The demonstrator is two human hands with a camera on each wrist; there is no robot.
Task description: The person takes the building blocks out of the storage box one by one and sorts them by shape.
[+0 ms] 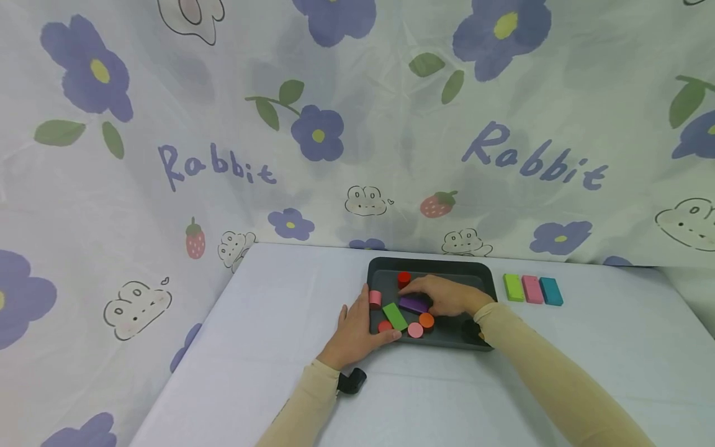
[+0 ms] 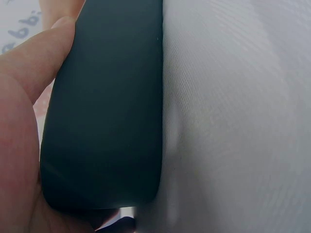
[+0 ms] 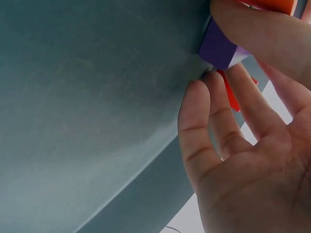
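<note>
A dark rectangular tray (image 1: 447, 340) holds several coloured blocks. My right hand (image 1: 447, 297) reaches down into it and pinches a purple block (image 1: 412, 305) between thumb and fingers; the thumb lies across the block (image 3: 217, 46) in the right wrist view. At the tray's near left corner, my left hand (image 1: 353, 332) holds the tray, fingers along the left side and thumb along the front rim. Around the purple block are a green block (image 1: 395, 316), a red cylinder (image 1: 404, 279), an orange cylinder (image 1: 427, 320) and a pink cylinder (image 1: 415, 330).
Also in the tray, near the left wall, are a coral-pink cylinder (image 1: 375, 299) and a red round piece (image 1: 385, 326). Right of the tray, a lime block (image 1: 513, 287), a pink block (image 1: 532, 289) and a teal block (image 1: 551, 291) lie side by side. Patterned cloth (image 1: 391, 136) hangs behind the white table (image 1: 290, 298).
</note>
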